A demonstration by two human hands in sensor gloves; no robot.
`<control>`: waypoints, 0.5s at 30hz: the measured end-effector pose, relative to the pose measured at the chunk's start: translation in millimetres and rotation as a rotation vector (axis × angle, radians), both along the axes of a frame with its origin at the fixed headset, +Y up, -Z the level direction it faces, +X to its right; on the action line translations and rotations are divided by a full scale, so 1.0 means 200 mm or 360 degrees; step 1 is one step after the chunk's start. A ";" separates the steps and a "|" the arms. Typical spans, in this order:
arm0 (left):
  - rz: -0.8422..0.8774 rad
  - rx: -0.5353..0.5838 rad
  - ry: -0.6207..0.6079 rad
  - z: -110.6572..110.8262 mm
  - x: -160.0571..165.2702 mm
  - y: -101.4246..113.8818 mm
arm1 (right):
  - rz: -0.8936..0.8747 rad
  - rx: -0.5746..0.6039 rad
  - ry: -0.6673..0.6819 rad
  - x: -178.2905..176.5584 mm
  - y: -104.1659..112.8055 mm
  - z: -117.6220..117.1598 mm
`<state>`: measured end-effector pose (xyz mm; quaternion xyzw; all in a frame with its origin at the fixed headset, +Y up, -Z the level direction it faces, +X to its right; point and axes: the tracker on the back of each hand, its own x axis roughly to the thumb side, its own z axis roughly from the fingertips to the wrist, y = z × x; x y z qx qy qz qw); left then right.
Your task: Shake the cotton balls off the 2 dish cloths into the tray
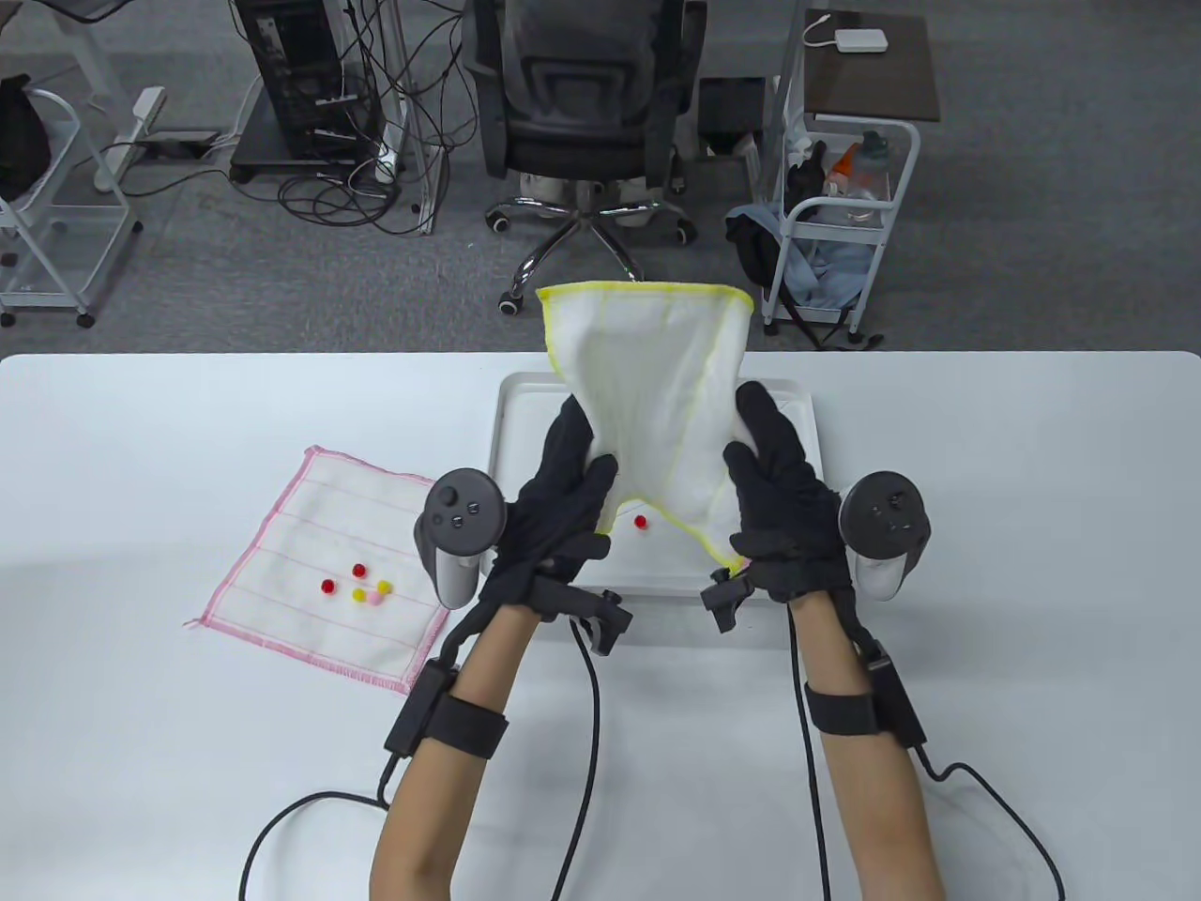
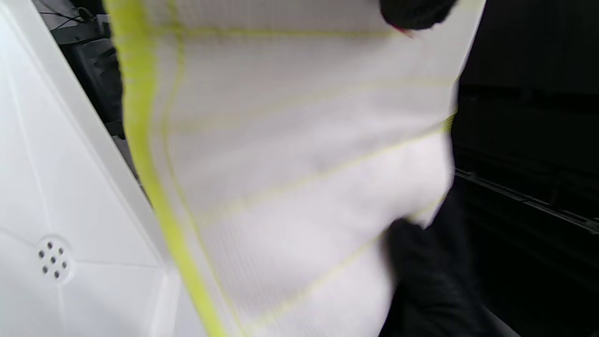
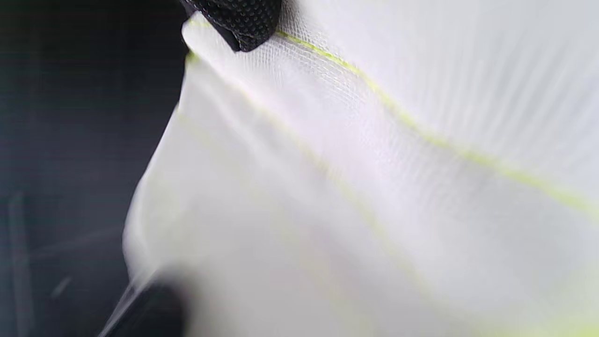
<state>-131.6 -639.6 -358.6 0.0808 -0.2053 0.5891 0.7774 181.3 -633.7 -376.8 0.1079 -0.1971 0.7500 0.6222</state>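
Yellow-edged cloth (image 1: 652, 394) gripped by both hands above tray (image 1: 807, 413).

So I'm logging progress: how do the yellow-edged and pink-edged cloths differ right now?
The yellow-edged white dish cloth is lifted over the white tray, gripped by both hands; the pink-edged white dish cloth lies flat on the table. The pink one carries small balls; the yellow shows none. Both are white with coloured lines.

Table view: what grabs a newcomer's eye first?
The yellow-edged cloth, held up over the white tray by the left hand and right hand, each gripping a side. One red cotton ball lies in the tray beneath. On the table left of the tray, the pink-edged cloth lies flat with small balls on it.
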 end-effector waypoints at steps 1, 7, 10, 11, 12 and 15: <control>-0.0031 0.0027 0.0006 0.03 -0.04 0.01 | -0.0090 -0.0032 0.0024 0.04 0.00 0.00; -0.0886 0.0047 0.0384 0.35 -0.33 0.00 | -0.0726 -0.0399 -0.0298 0.56 -0.08 0.03; -0.1424 -0.0128 0.0522 0.48 -0.39 -0.09 | -0.0757 -0.0578 -0.0621 0.82 -0.17 0.06; -0.1503 -0.0145 0.0529 0.50 -0.39 -0.12 | -0.0768 -0.0625 -0.0674 0.87 -0.19 0.06; -0.1587 -0.0148 0.0549 0.53 -0.39 -0.16 | -0.0789 -0.0705 -0.0762 0.95 -0.24 0.06; -0.1700 -0.0159 0.0520 0.57 -0.36 -0.28 | -0.0798 -0.0907 -0.0929 1.08 -0.38 0.05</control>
